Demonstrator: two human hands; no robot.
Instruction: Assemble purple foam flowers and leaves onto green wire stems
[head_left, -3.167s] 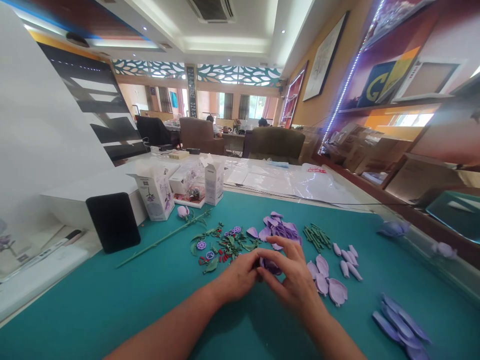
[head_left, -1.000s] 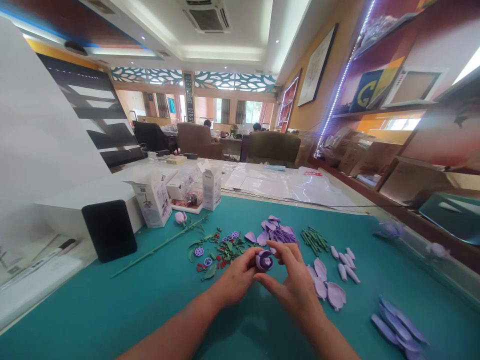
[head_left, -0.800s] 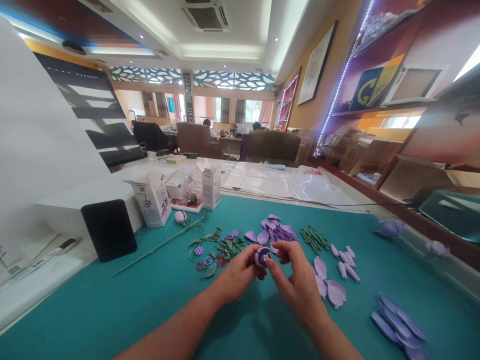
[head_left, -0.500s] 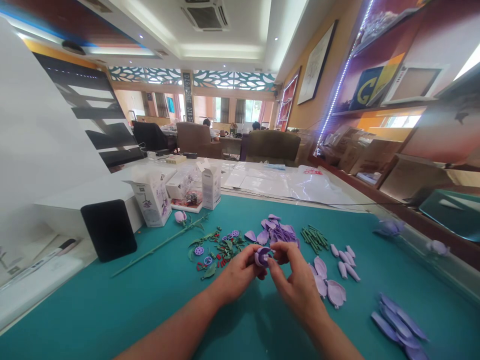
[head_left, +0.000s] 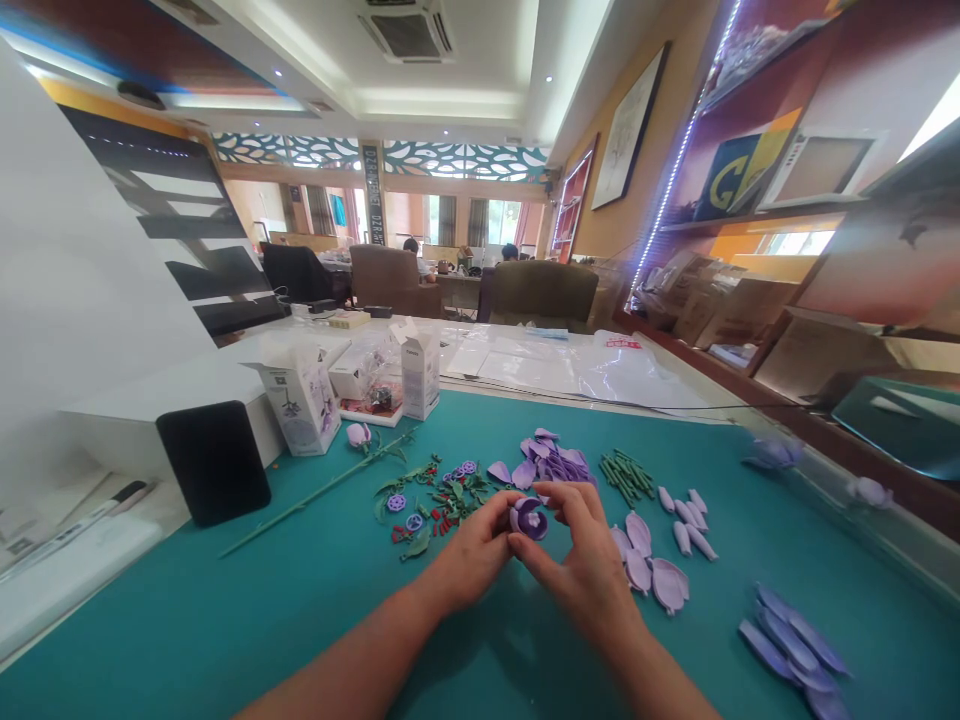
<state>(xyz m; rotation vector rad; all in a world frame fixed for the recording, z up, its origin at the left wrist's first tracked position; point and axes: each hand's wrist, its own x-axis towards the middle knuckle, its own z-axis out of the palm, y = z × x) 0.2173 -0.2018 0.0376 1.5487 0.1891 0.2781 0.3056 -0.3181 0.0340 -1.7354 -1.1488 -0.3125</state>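
Above the middle of the green mat, a small purple toy flower head [head_left: 535, 526] with cupped petals and a pale centre faces up toward me. My left hand [head_left: 478, 545] pinches its left side between thumb and fingers. Around its right side curls my right hand [head_left: 581, 540], index finger at the upper rim and thumb at the lower edge. Just behind the hands lies a heap of purple petals [head_left: 559, 465]. Lilac petal pieces [head_left: 667, 583] rest beside my right hand. Left of my left hand are loose green, red and purple small parts [head_left: 446, 495].
A long green stem [head_left: 315, 492] with a pink bud lies on the left of the mat [head_left: 315, 630]. Behind it stand opened white boxes [head_left: 302, 405] and a black tablet-like panel [head_left: 214, 462]. Green sticks [head_left: 628, 474], lilac pods [head_left: 686, 520] and long purple petals [head_left: 795, 640] lie to the right.
My right thumb has moved left and under the flower head, and the right fingers have spread wider around it. The flower's open side shows more. The left hand stays nearly in place.
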